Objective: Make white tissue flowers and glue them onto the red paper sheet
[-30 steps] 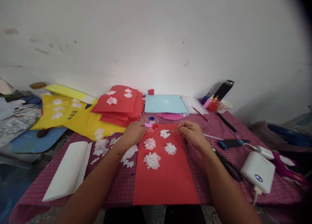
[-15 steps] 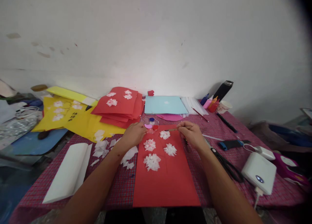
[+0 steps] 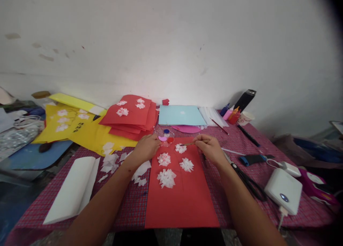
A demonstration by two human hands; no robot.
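Observation:
A thin paintbrush [image 3: 190,144] is pinched in my right hand [image 3: 207,146], its tip touching the uppermost white tissue-paper flower [image 3: 180,149]. That flower sits on a red paper sheet [image 3: 182,206]. Lower on the same sheet are a pink-tinged flower [image 3: 164,159] and two white ones. My left hand [image 3: 148,146] is beside the sheet's top left corner, its curled fingertips at the edge of a small clear paint palette [image 3: 162,139] with blue, pink and red paint. The fingers partly hide the palette's left side.
Scraps of white paper [image 3: 109,163] and a folded white sheet [image 3: 72,190] lie left. Behind are stacked red cards [image 3: 128,114], yellow papers [image 3: 88,135] and a light blue sheet [image 3: 182,115]. Scissors [image 3: 249,181], a cutter knife [image 3: 254,159] and a white power bank [image 3: 284,190] lie right.
My right hand has moved the brush slightly left, bringing its tip onto the uppermost flower. My left hand stays by the palette. The whole view has shifted a little.

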